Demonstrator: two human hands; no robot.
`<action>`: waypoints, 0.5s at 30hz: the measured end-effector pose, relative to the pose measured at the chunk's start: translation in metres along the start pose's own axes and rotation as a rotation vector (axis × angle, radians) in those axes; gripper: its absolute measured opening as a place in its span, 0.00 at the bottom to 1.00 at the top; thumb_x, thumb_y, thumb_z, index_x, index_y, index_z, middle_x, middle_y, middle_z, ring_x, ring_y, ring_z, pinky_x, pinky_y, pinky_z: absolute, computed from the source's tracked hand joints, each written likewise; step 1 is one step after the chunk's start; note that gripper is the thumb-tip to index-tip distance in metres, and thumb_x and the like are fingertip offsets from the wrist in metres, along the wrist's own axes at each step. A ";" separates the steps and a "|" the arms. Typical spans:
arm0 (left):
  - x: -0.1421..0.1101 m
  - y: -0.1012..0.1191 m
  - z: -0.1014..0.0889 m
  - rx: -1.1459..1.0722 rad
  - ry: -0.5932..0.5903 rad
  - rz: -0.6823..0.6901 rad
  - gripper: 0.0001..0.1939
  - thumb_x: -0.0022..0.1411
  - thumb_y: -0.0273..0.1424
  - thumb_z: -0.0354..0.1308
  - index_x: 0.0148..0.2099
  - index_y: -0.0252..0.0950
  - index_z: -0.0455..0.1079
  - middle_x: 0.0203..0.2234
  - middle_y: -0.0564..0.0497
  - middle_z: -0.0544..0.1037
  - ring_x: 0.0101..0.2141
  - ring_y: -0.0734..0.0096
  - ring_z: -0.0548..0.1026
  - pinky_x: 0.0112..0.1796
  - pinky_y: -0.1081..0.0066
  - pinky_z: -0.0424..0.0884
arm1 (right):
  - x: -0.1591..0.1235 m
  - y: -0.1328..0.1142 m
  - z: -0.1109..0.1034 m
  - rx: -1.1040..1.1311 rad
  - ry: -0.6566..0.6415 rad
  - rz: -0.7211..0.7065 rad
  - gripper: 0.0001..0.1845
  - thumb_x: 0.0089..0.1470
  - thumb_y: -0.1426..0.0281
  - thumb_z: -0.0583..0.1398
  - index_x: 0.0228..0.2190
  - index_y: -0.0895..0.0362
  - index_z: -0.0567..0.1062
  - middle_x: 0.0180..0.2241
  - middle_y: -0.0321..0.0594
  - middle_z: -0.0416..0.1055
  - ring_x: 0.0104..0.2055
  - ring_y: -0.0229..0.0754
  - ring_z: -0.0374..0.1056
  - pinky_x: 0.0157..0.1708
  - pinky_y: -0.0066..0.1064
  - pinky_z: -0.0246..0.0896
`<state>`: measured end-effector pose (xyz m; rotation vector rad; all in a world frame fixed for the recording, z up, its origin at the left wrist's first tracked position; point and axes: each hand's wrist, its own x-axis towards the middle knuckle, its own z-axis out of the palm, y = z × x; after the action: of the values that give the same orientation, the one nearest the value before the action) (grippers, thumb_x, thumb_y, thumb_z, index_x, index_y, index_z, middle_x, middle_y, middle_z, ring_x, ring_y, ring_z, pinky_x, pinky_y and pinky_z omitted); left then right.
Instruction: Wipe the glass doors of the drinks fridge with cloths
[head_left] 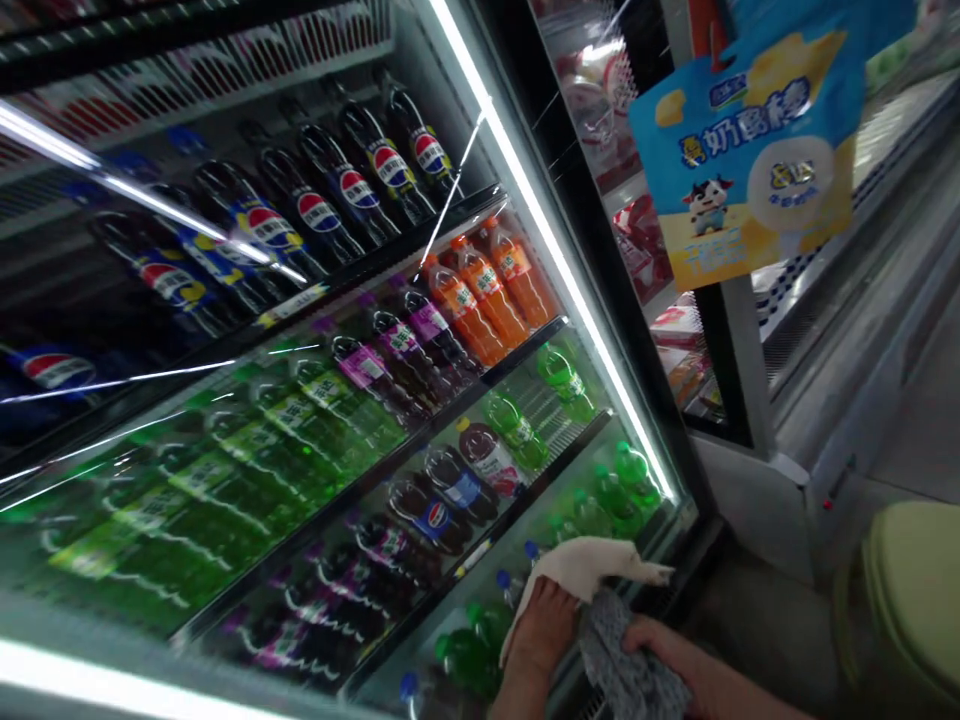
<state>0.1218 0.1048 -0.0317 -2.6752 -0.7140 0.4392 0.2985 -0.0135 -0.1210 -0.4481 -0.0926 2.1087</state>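
Pale cloth point(592, 558) lies spread low across the cooler's front, seemingly against the glass, with my left grip point(546, 622) open on top of it; the fingers are laid out rather than pinched, which I judge helps keep the fabric flat. My right grip point(660, 640) is closed around a bunched grey cloth point(630, 668) just beside it, gathered up probably so that it does not trail. Behind the pale cloth, green bottles point(611, 500) stand on the lowest shelf. Above, orange bottles point(487, 290) and cola bottles point(360, 190) stand in rows with labels facing out, likely so they can be read from outside. A light strip point(487, 103) runs down inside the cooler's dark frame point(660, 400), where it brightens the stock. Further right, a blue-and-yellow bag point(750, 170) hangs from an orange strip point(705, 30), its printed front turned towards me.
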 end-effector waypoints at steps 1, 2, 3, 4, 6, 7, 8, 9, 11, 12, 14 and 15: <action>-0.022 -0.001 0.008 -0.080 -0.082 -0.067 0.25 0.78 0.35 0.51 0.73 0.46 0.66 0.68 0.53 0.71 0.67 0.56 0.70 0.67 0.51 0.70 | -0.002 0.001 -0.001 -0.008 0.016 0.011 0.15 0.41 0.70 0.62 0.33 0.63 0.81 0.31 0.52 0.81 0.37 0.55 0.80 0.38 0.39 0.78; -0.044 -0.001 0.015 -0.160 -0.147 -0.142 0.26 0.77 0.35 0.53 0.73 0.47 0.65 0.70 0.53 0.68 0.68 0.55 0.67 0.69 0.49 0.68 | -0.004 0.001 -0.002 -0.021 0.032 0.016 0.15 0.41 0.70 0.63 0.33 0.63 0.82 0.32 0.54 0.81 0.37 0.56 0.81 0.38 0.40 0.78; -0.067 -0.001 0.021 -0.233 -0.192 -0.226 0.26 0.76 0.34 0.54 0.73 0.48 0.65 0.70 0.53 0.67 0.70 0.54 0.65 0.71 0.47 0.64 | -0.006 0.000 -0.002 -0.038 0.045 0.018 0.15 0.41 0.70 0.63 0.33 0.64 0.82 0.33 0.55 0.81 0.37 0.57 0.81 0.38 0.42 0.78; -0.090 0.000 0.026 -0.290 -0.210 -0.311 0.27 0.75 0.33 0.55 0.73 0.49 0.65 0.70 0.53 0.67 0.70 0.52 0.64 0.72 0.45 0.60 | -0.008 0.000 -0.002 -0.057 0.056 0.022 0.15 0.42 0.70 0.64 0.33 0.64 0.82 0.34 0.55 0.82 0.37 0.57 0.81 0.39 0.42 0.79; -0.135 0.000 0.033 -0.352 -0.189 -0.477 0.25 0.74 0.33 0.56 0.70 0.52 0.69 0.68 0.53 0.70 0.70 0.51 0.64 0.74 0.43 0.53 | -0.012 -0.001 -0.002 -0.088 0.087 0.024 0.14 0.43 0.71 0.65 0.34 0.63 0.83 0.35 0.55 0.82 0.36 0.56 0.81 0.39 0.42 0.79; -0.157 -0.001 0.036 -0.357 -0.152 -0.545 0.24 0.74 0.33 0.55 0.68 0.53 0.71 0.66 0.54 0.72 0.69 0.50 0.65 0.74 0.42 0.51 | -0.014 -0.002 -0.003 -0.095 0.102 0.033 0.13 0.44 0.71 0.65 0.34 0.63 0.83 0.35 0.55 0.83 0.36 0.55 0.81 0.39 0.41 0.79; -0.177 -0.002 0.038 -0.346 -0.109 -0.601 0.23 0.74 0.32 0.55 0.67 0.55 0.72 0.65 0.54 0.73 0.69 0.49 0.67 0.74 0.41 0.50 | -0.015 -0.002 -0.003 -0.097 0.117 0.050 0.12 0.46 0.71 0.65 0.34 0.63 0.83 0.36 0.55 0.83 0.36 0.55 0.81 0.39 0.41 0.79; -0.195 -0.003 0.039 -0.325 -0.068 -0.645 0.23 0.74 0.31 0.54 0.66 0.55 0.74 0.65 0.54 0.74 0.68 0.48 0.68 0.74 0.40 0.49 | -0.016 -0.003 -0.003 -0.095 0.132 0.071 0.12 0.47 0.71 0.65 0.34 0.63 0.84 0.36 0.56 0.83 0.36 0.55 0.81 0.39 0.42 0.79; -0.226 -0.006 0.036 -0.270 -0.023 -0.715 0.23 0.74 0.28 0.52 0.64 0.52 0.76 0.64 0.51 0.74 0.67 0.47 0.70 0.73 0.39 0.51 | -0.017 -0.002 -0.004 -0.085 0.171 0.119 0.12 0.49 0.71 0.64 0.33 0.65 0.84 0.36 0.58 0.82 0.36 0.55 0.81 0.40 0.42 0.79; -0.237 -0.008 0.032 -0.239 -0.018 -0.748 0.23 0.74 0.26 0.51 0.63 0.49 0.78 0.63 0.49 0.75 0.65 0.46 0.71 0.72 0.38 0.54 | -0.018 -0.002 -0.004 -0.079 0.191 0.144 0.12 0.50 0.71 0.63 0.33 0.66 0.83 0.36 0.60 0.82 0.37 0.55 0.81 0.41 0.41 0.79; -0.252 -0.009 0.022 -0.170 0.003 -0.830 0.22 0.74 0.26 0.50 0.60 0.44 0.80 0.60 0.44 0.78 0.62 0.44 0.74 0.70 0.38 0.58 | -0.019 -0.001 -0.005 -0.079 0.232 0.175 0.11 0.53 0.71 0.63 0.32 0.68 0.83 0.35 0.61 0.82 0.37 0.54 0.81 0.43 0.41 0.79; -0.257 -0.008 0.017 -0.137 0.036 -0.875 0.21 0.74 0.26 0.50 0.60 0.43 0.81 0.60 0.43 0.78 0.62 0.43 0.75 0.69 0.39 0.60 | -0.020 -0.001 -0.005 -0.087 0.252 0.183 0.11 0.53 0.71 0.63 0.31 0.68 0.83 0.35 0.61 0.82 0.37 0.54 0.81 0.43 0.40 0.79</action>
<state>-0.1003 -0.0195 0.0091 -2.1642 -1.8069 0.1014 0.3108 -0.0296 -0.1199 -0.7965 0.0039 2.2130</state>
